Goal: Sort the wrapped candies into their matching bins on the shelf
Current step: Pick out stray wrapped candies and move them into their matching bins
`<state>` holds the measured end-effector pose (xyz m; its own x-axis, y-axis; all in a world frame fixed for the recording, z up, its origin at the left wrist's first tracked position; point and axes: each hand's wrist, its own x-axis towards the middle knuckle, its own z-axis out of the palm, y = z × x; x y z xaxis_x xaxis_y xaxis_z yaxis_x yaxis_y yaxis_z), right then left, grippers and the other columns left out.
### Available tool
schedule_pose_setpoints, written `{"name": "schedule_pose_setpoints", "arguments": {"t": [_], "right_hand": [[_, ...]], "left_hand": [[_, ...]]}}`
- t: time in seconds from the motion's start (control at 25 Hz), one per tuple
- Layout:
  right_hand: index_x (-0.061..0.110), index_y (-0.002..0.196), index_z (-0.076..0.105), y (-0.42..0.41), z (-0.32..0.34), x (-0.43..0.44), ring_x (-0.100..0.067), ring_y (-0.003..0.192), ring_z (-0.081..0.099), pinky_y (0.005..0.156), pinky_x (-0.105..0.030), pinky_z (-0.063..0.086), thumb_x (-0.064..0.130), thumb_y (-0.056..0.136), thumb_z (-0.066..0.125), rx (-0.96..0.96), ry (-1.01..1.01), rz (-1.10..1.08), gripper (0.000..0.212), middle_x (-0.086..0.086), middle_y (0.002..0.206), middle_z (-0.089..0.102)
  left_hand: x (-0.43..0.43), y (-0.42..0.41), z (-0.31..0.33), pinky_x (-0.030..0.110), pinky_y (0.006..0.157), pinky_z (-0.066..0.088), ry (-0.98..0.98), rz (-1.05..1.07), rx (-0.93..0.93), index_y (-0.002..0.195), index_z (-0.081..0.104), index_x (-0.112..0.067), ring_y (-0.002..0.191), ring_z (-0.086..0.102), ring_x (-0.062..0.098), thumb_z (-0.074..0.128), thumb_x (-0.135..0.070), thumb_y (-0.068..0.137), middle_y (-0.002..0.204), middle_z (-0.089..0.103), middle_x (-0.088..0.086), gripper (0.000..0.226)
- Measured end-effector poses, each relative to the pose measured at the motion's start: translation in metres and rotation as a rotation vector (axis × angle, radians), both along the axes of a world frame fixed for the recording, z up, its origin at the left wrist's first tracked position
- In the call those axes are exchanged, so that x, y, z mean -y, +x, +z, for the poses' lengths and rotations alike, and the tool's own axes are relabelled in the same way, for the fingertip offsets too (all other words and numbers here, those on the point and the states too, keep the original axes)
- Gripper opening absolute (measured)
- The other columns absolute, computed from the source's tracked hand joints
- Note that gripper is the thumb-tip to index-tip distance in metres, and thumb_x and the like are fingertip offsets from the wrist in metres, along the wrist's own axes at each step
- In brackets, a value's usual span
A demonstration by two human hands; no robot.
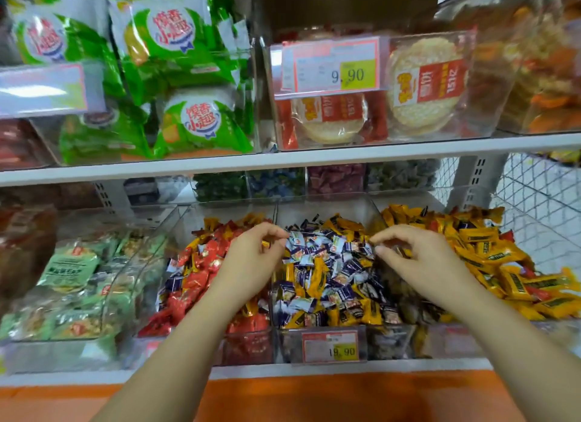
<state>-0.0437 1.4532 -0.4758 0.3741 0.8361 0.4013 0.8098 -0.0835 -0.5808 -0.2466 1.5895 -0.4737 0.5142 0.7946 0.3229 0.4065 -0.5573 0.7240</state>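
Mixed candies [330, 274], blue-white, yellow and dark wrappers, heaped in the middle bin [287, 343] on the lower shelf, about 6 o'clock of frame centre.

Left hand [254, 255] over the bin's 9 o'clock edge, straddling the clear divider [275, 214]. Fingers curled, thumb and forefinger pinching a small yellow piece [266, 244].

Right hand [418, 258] over the 3 o'clock edge. Fingers hooked, thumb under, closed round dark-and-yellow wrappers [398, 251], only partly seen. Hands apart, the blue-white heap open between them.

Red candies [201, 264] fill the bin at 9 o'clock, with a few blue and yellow ones mixed in. Yellow candies [490, 258] fill the bin at 3 o'clock, piled up to the rim; some red among them.

Price tag [330, 347] reading 19.90 on the middle bin's front wall. Further at 9 o'clock, green packets [69, 270] in a larger clear bin.

Edges: white shelf lip [283, 371] runs just below the bin fronts, orange band [314, 396] under it. The upper shelf board [283, 160] overhangs at 12 o'clock, leaving a gap above the heaps. Wire mesh [534, 186] closes the 2 o'clock side.

Hard to read: a back row of small bins [336, 179] sits in shadow under the board, contents only colour patches. Above the board are green snack packs [188, 123], round crackers [424, 85] and a tag [333, 66] reading 9.90. Far left and far right bins blurred and cut by the frame. Both forearms cut at the bottom edge.
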Motion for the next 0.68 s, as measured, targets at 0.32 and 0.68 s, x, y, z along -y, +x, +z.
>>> {"name": "schedule_pose_setpoints", "arguments": {"t": [0.32,0.68], "right_hand": [[0.025,0.111,0.065,0.041,-0.022,0.005,-0.003,0.098,0.055,0.08,-0.008,0.037,0.025,0.089,0.059,-0.07,-0.118,-0.004,0.022,0.008,0.113,0.059],[0.028,0.117,0.061,0.043,-0.021,0.009,-0.003,0.096,0.055,0.073,-0.007,0.039,0.033,0.09,0.057,-0.097,-0.161,0.053,0.028,0.011,0.116,0.056]], "left_hand": [[-0.006,0.11,-0.036,0.034,0.086,0.05,0.08,-0.311,-0.54,0.122,0.055,-0.026,0.095,0.062,0.012,0.051,-0.026,0.095,0.114,0.062,-0.001,0.028],[-0.007,0.103,-0.031,0.037,0.108,0.034,0.068,-0.696,-1.011,0.131,0.052,-0.028,0.13,0.041,0.012,0.039,-0.024,0.1,0.143,0.043,-0.011,0.034]]}}
